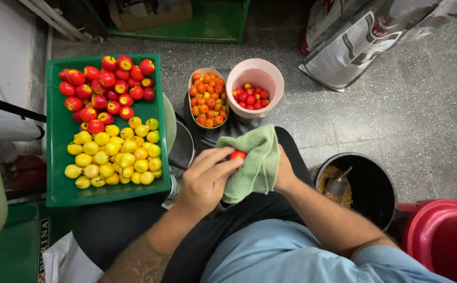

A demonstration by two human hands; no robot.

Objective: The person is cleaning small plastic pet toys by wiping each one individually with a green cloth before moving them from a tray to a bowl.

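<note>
My left hand (pixel 206 178) pinches a small red fruit (pixel 237 155) against a green cloth (pixel 254 160). My right hand (pixel 284 175) is mostly hidden under that cloth and holds it from behind. Both hands sit over my lap, just in front of a pink bucket (pixel 262 73) with small red fruits and a tan bowl (pixel 192 78) of orange ones.
A green tray (pixel 55 157) on my left holds several red fruits at the far end and yellow ones nearer me. A black bucket (pixel 375 183) with grain and a metal scoop stands at my right, beside a red tub (pixel 446 236). Printed sacks (pixel 364 36) lie far right.
</note>
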